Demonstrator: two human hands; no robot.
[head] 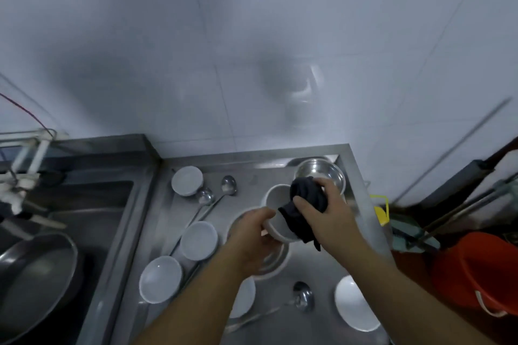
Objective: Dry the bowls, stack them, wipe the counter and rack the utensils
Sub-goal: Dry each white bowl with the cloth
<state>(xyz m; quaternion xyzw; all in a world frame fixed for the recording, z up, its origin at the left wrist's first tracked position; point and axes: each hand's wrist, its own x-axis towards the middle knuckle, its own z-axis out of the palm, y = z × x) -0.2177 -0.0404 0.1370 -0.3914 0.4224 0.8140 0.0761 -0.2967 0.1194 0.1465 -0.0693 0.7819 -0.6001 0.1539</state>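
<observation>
Left hand (252, 235) grips a white bowl (276, 228) by its rim, tilted, above mid-worktop (316, 269); right hand (322, 210) clutches a dark cloth (307, 199) pressed into the bowl's mouth; bowl lies between both hands, over another bowl (276, 263); steel bowl (325, 173) sits at the far right corner; drying judged under way

One head-worn wide-angle view looks steeply down, close over the stainless steel surface (314, 269), facing the white tiled wall (252, 36).
</observation>
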